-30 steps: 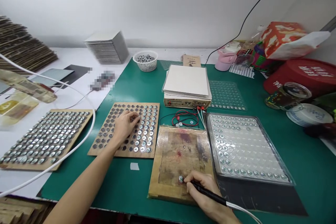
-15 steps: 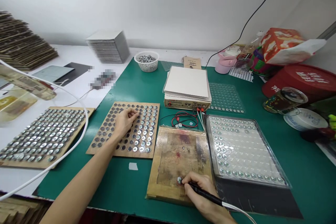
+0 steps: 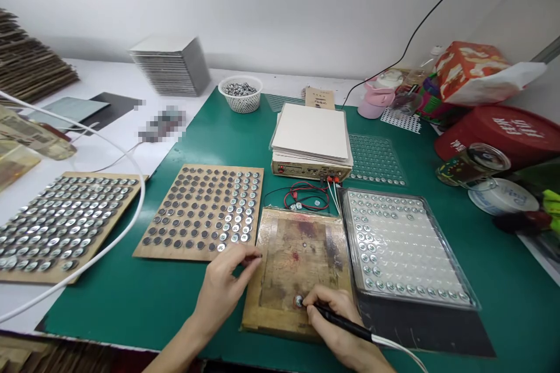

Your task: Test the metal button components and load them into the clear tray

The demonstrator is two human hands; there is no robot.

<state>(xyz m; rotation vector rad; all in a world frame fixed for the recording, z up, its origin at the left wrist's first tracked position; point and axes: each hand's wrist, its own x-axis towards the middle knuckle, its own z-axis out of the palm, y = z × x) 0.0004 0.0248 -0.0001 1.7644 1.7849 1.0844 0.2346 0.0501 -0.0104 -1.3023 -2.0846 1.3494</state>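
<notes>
My right hand [image 3: 336,323] grips a black pen-like probe [image 3: 345,324] with white leads. Its tip meets a small round metal component [image 3: 299,301] on the worn wooden block [image 3: 280,280]. At the block's left edge, my left hand [image 3: 225,280] is closed in a pinch, with a small dark disc-like part [image 3: 259,255] mostly hidden at the fingertips. Behind that hand lies a brown board [image 3: 144,249] with rows of round components, dark-faced on the left and silver-faced on the right. To the block's right sits a clear blister tray [image 3: 415,250], partly filled with silver-faced components.
A test instrument [image 3: 306,170] with white sheets on top stands behind the block, red and black leads [image 3: 301,192] in front. Another filled board [image 3: 65,227] lies left, under a white cable [image 3: 140,210]. A white basket [image 3: 242,104] of metal parts, a glass mug [image 3: 470,166] and a red container [image 3: 503,131] stand farther back.
My left hand has moved from the brown board's rows toward me and right, to the wooden block's left edge. My right hand and the probe stay at the component.
</notes>
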